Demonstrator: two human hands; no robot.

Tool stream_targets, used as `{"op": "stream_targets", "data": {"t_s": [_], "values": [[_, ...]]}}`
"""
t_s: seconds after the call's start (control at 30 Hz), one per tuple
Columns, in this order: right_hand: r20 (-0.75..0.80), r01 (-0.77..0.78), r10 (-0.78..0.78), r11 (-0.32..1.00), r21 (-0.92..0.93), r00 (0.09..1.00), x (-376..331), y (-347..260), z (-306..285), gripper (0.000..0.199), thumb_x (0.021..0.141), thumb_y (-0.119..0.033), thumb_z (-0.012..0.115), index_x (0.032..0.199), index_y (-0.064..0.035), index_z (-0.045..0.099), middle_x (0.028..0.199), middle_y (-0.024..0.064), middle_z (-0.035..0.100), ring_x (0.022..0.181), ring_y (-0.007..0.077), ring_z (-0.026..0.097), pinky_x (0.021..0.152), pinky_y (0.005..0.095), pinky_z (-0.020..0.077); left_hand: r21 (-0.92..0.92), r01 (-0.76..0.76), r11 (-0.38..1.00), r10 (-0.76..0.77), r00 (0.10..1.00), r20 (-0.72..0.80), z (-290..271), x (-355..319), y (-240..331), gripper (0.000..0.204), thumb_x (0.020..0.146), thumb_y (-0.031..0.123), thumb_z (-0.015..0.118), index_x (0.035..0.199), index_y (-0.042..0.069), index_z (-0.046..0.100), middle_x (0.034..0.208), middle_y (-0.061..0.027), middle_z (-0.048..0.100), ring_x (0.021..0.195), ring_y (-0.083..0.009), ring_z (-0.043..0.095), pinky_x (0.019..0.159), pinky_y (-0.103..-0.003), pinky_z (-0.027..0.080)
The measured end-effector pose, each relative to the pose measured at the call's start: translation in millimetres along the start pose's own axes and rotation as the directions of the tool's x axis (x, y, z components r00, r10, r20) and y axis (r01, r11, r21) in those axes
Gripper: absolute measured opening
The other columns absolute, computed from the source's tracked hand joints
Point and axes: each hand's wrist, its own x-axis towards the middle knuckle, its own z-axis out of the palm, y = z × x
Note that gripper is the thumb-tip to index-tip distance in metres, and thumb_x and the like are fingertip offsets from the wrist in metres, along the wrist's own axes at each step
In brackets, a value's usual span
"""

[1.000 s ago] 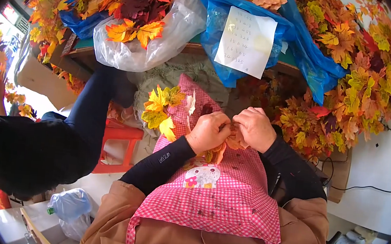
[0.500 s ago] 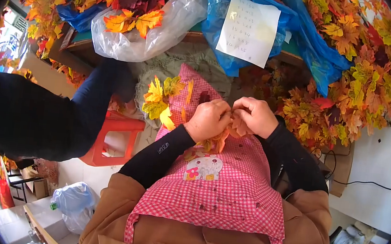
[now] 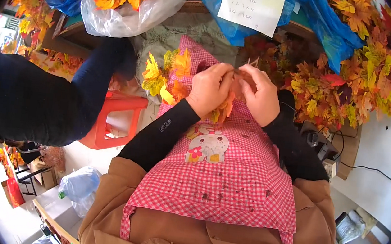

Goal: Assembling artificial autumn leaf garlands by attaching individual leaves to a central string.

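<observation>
Over my lap, my left hand (image 3: 211, 88) is closed in a pinch on a strand of artificial maple leaves. Its yellow leaves (image 3: 153, 75) hang to the left of that hand, and an orange leaf (image 3: 225, 108) shows below its fingers. My right hand (image 3: 259, 96) is closed too, its fingertips meeting the left ones around a pale orange leaf (image 3: 237, 89) partly hidden between the hands. Thin stems (image 3: 254, 61) stick up above the right fingers. Beneath both hands lies a pink checked apron (image 3: 227, 182).
Ahead stand a clear plastic bag (image 3: 120, 19) of leaves and a blue bag (image 3: 236, 33) under a white paper sheet (image 3: 253, 6). Leaf bunches (image 3: 345, 99) pile at the right. On the left are another person's dark sleeve (image 3: 31, 95) and a red stool (image 3: 117, 121).
The view has shifted, so bags and paper sit higher in the picture. My right fingers are more outstretched at the pinch, and thin stems now show above them.
</observation>
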Motion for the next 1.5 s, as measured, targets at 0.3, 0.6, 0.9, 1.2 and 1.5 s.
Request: {"op": "stream_targets", "data": {"t_s": [0.3,0.6,0.9,1.2,1.5], "values": [[-0.034,0.202,-0.217,0.947,-0.250,0.976,-15,5,0,0.028,0.083,-0.001,0.062,0.111,-0.0028,0.059,0.101,0.0116,0.062,0.095,0.0299,0.059,0.084,0.0371,0.0451,-0.638,0.484,0.599,-0.384,0.873,0.301,-7,11,3,0.020,0.090,0.015,0.062,0.097,-0.004,0.066,0.083,-0.0069,0.068,0.073,-0.0094,0.060,0.065,-0.025,0.049],[-0.072,0.350,-0.399,0.866,-0.356,0.914,16,-2,-45,0.017,0.081,-0.008,0.063,0.097,-0.0042,0.064,0.101,0.0090,0.065,0.094,0.0298,0.060,0.084,0.0395,0.0467,-0.349,0.340,0.873,-0.241,0.924,0.297,-14,14,8,0.022,0.089,0.019,0.064,0.094,-0.003,0.068,0.082,-0.0045,0.067,0.075,-0.0096,0.060,0.067,-0.024,0.048],[0.157,0.152,-0.098,0.911,-0.383,0.983,0,38,-36,0.008,0.085,-0.021,0.060,0.084,-0.0146,0.064,0.079,0.0009,0.065,0.085,0.0206,0.060,0.090,0.0407,0.0352,-0.260,0.381,0.887,-0.245,0.867,0.435,-5,24,14,0.014,0.085,0.012,0.065,0.093,0.000,0.066,0.079,-0.0051,0.065,0.072,-0.0117,0.060,0.064,-0.027,0.046],[-0.023,0.224,-0.234,0.951,-0.214,0.972,-9,39,-15,0.021,0.080,-0.026,0.065,0.093,-0.0092,0.065,0.089,0.0077,0.065,0.086,0.0267,0.061,0.087,0.0403,0.0418,-0.008,0.106,0.994,-0.096,0.929,0.357,4,19,19,0.017,0.082,0.008,0.059,0.097,0.003,0.066,0.084,-0.0152,0.067,0.080,-0.0338,0.065,0.067,-0.039,0.051],[0.018,0.155,-0.154,0.982,-0.109,0.988,-9,9,-25,0.014,0.082,-0.009,0.066,0.093,-0.0010,0.063,0.087,0.0123,0.065,0.080,0.0285,0.063,0.074,0.0363,0.0504,-0.090,0.191,0.977,-0.117,0.844,0.523,-14,28,20,0.015,0.086,0.009,0.060,0.096,-0.001,0.066,0.077,-0.0131,0.064,0.071,-0.0230,0.065,0.066,-0.031,0.051]]}}
